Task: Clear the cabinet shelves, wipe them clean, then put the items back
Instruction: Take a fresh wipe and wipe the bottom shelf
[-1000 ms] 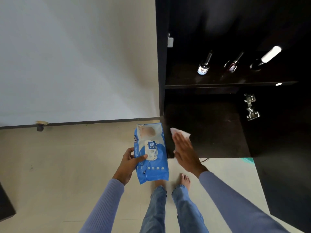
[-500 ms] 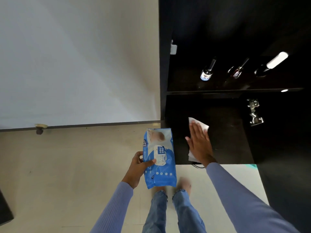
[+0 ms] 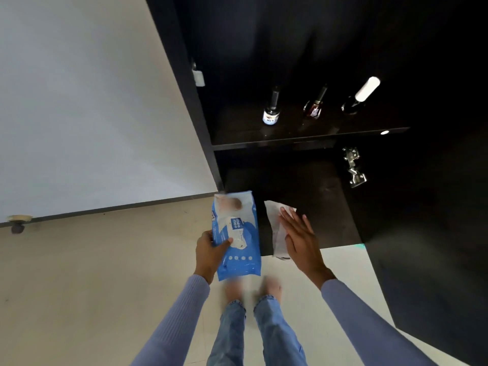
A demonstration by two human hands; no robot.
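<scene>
From the head camera, the left hand [image 3: 211, 253] sits at lower centre of the frame, thumb and fingers curled round the side of a blue and white plastic pack of wet wipes [image 3: 235, 235], which it holds upright in the air above the pale floor [image 3: 79, 273]. Just right of the pack, the right hand [image 3: 301, 240] lies flat with fingers straight and spread, pressing a white crumpled wipe [image 3: 277, 228] against the dark lower shelf [image 3: 311, 196] of the black cabinet [image 3: 264, 48] (the wipe's near end overhangs the shelf's front edge). On the dark upper shelf [image 3: 303, 136], right of centre, stand three small bottles in a row: a dark bottle with a white label [image 3: 271, 116], a red nail-polish bottle [image 3: 314, 108] and a dark bottle with a long white cap [image 3: 360, 97]. A metal hinge [image 3: 353, 167] shows on the cabinet's right side.
</scene>
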